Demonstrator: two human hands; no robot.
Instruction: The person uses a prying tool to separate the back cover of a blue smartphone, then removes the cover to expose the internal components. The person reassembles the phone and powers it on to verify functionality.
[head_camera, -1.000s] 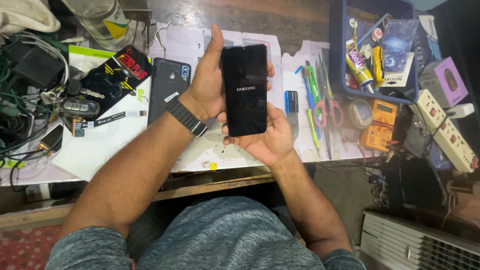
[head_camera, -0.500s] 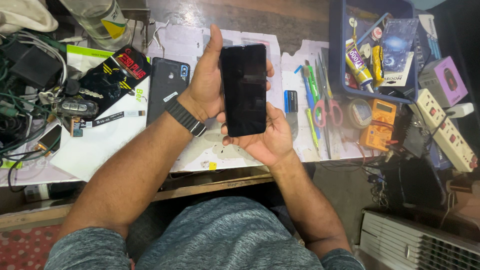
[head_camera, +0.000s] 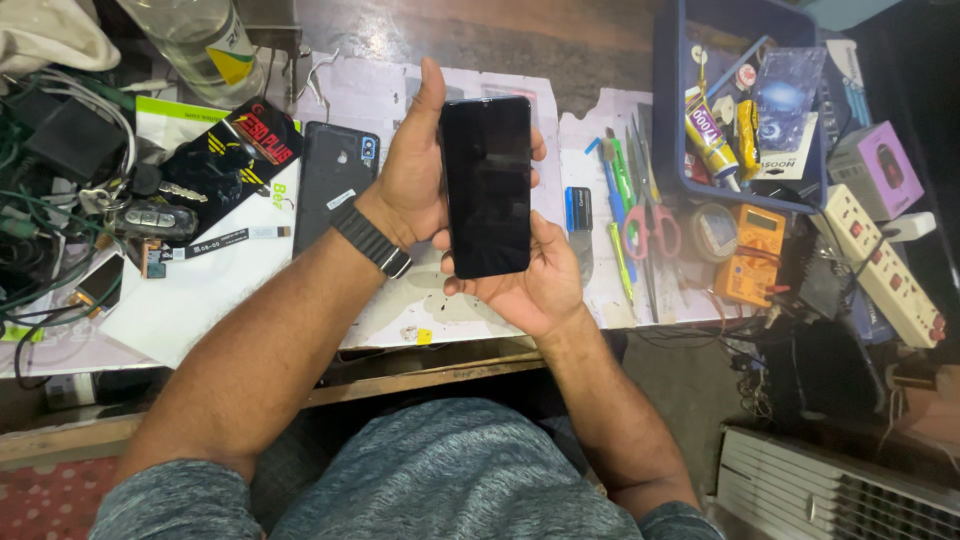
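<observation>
A cluttered repair surface (head_camera: 300, 300), papered in white sheets, with a tangle of cables at nine o'clock and a blue bin (head_camera: 668, 120) of tubes and packets at two o'clock. Dead centre, a black smartphone (head_camera: 487, 185) is held upright above the surface, its screen dark and facing the camera. The left hand (head_camera: 410, 180) (banded wristwatch on that wrist) wraps the phone's left edge, thumb pointing to twelve o'clock, its grip closed round the body. The right hand (head_camera: 535, 285) cups the lower end from five o'clock, fingers curled under, so that grip is closed on the phone too. A phone back cover (head_camera: 335, 180) lies at ten o'clock; scissors (head_camera: 640, 225) and an orange multimeter (head_camera: 750, 250) sit at three o'clock. This looks like a check of the handset; I'd judge any next move needs a steady two-handed hold.
</observation>
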